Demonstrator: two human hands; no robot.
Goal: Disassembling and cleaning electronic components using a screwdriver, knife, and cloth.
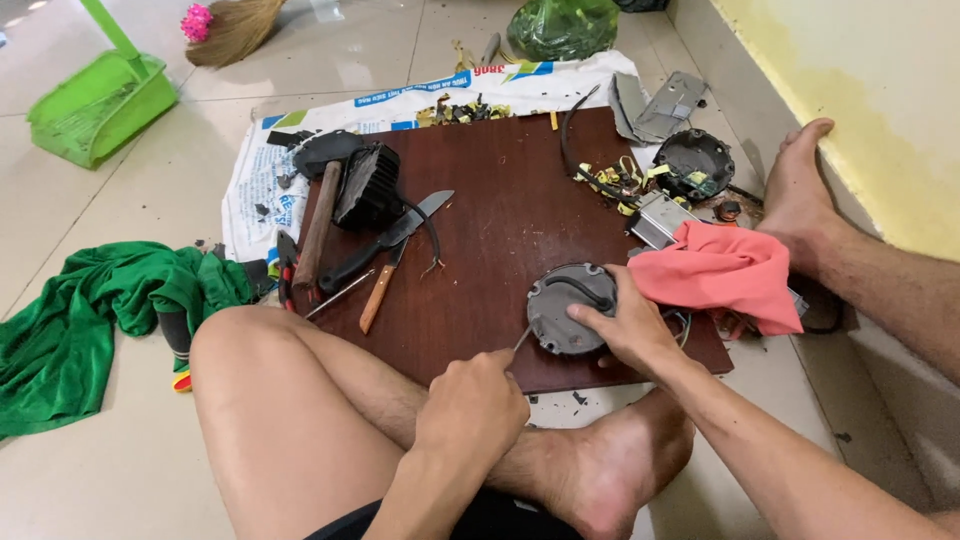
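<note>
I see the right hand clamp the grey motor housing steady on the board while the left hand, at 7 o'clock, fists a screwdriver into its rim.

Board centre bare, open to reach; knife and hammer crowd left, pink cloth and wire scraps block right.

A dark reddish-brown board lies on pale cream floor tiles. Near the middle, the round housing is dull grey with a black cable across it. To its right lies a salmon-pink cloth. At the left, a crumpled cloth is deep green, and the far-left dustpan bright lime green. The knife has a black handle; the wall is pale yellow.
</note>
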